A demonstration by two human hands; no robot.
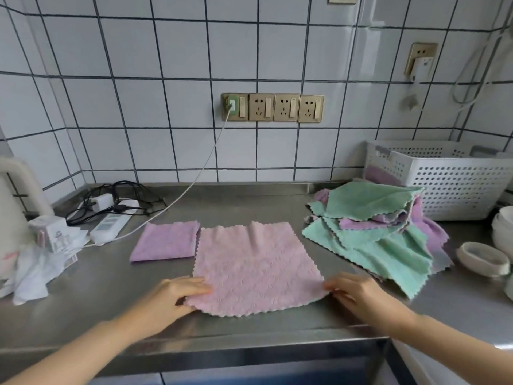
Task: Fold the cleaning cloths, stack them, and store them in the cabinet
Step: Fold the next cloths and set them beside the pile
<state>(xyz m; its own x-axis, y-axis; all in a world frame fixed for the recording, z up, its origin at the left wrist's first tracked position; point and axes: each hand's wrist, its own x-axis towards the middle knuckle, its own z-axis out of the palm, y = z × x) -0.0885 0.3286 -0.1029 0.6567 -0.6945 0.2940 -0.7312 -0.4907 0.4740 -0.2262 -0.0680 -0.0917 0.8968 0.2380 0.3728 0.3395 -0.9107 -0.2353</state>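
A pink cloth lies spread flat on the steel counter in front of me. My left hand pinches its near left corner. My right hand grips its near right corner. A folded purple cloth lies just left of the pink one, touching its edge. To the right sits a loose pile of green and purple cloths, unfolded and overlapping.
A white perforated basket stands behind the pile at the back right. White bowls sit at the right edge. A power strip with tangled cables lies back left, near a white kettle and crumpled wrappers. Wall sockets are above.
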